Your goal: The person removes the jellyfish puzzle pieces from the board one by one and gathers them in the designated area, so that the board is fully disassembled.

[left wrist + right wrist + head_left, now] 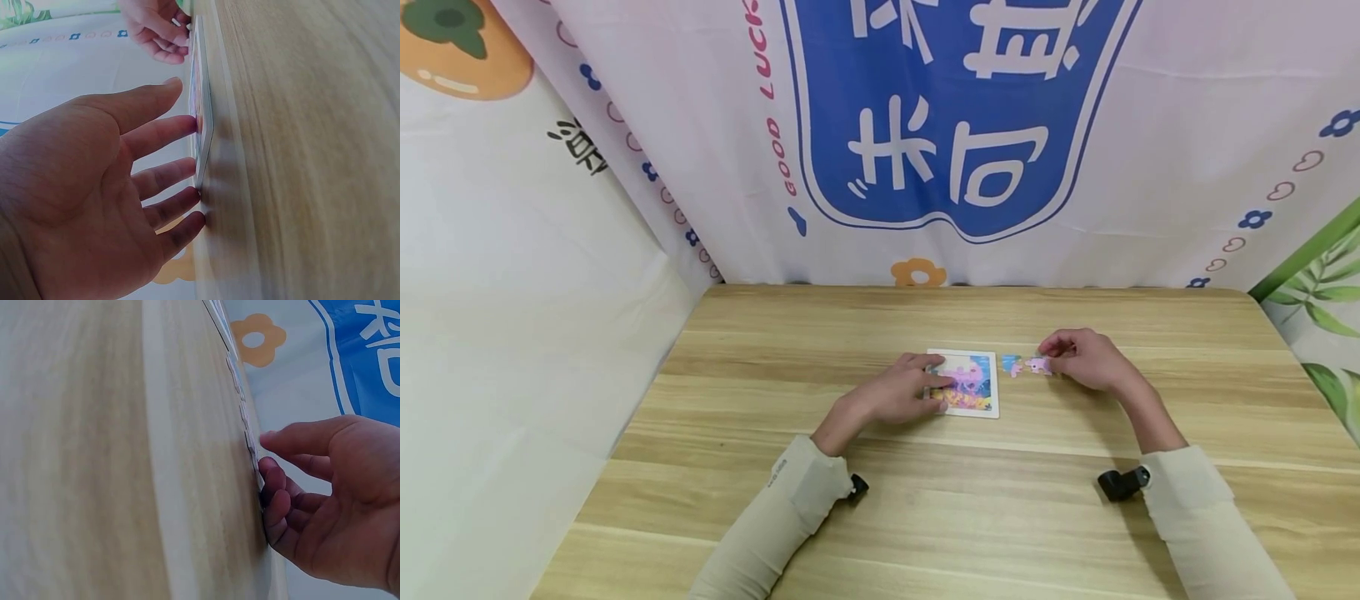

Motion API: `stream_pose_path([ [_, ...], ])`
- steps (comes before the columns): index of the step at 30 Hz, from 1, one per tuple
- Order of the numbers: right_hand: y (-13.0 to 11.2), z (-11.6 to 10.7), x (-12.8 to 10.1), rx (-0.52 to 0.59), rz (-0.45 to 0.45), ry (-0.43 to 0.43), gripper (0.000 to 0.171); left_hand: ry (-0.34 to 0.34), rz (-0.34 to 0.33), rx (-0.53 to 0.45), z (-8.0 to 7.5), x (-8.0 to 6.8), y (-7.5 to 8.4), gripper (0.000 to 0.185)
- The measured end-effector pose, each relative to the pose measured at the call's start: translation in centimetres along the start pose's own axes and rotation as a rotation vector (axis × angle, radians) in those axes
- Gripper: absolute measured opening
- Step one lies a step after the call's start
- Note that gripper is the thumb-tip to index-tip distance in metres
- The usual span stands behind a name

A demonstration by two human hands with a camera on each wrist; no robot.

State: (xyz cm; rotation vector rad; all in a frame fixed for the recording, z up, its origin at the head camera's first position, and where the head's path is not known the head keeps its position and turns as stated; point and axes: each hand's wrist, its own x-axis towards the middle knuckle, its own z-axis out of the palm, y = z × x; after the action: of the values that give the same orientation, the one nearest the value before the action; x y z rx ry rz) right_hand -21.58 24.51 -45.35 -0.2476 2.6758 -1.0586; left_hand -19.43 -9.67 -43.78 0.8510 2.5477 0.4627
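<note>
A small square puzzle board with a white rim and a colourful picture is lying flat near the middle of the frame in the head view, on a light wooden surface. The left hand is resting on the board's left part, its fingers lying straight and spread in a wide, loose grip, the tips pressing on the board's face and, lower in the left wrist view, on the wood just beside its edge. Just to the right of the board, apart from it, two loose puzzle pieces are lying on the surface: a blue one nearest the board and a pink one beside it. The right hand is touching the pink piece, its fingers curled down in a narrow grip with the tips at the piece's edge while the thumb is standing out above it; whether the piece is pinched or only touched, I cannot tell. Both forearms are wearing pale beige sleeves, each with a small black camera mount at the wrist. Behind the surface, a white backdrop with a large blue emblem is filling the upper half of the frame
</note>
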Motion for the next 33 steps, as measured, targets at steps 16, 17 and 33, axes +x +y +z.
stream_pose_path([
  [16, -0.1, -0.1, -0.1, -0.005, -0.024, -0.011, 0.02, 0.0, 0.0, -0.003, -0.1, -0.1, 0.2, 0.049],
  [17, -0.2, -0.1, -0.1, -0.003, -0.022, -0.011, 0.02, 0.0, 0.0, -0.003, -0.1, -0.1, 0.2, 0.049],
  [33, -0.9, 0.2, -0.2, 0.004, -0.036, 0.028, 0.024, -0.008, -0.006, -0.021, -0.3, -0.3, 0.1, 0.047],
])
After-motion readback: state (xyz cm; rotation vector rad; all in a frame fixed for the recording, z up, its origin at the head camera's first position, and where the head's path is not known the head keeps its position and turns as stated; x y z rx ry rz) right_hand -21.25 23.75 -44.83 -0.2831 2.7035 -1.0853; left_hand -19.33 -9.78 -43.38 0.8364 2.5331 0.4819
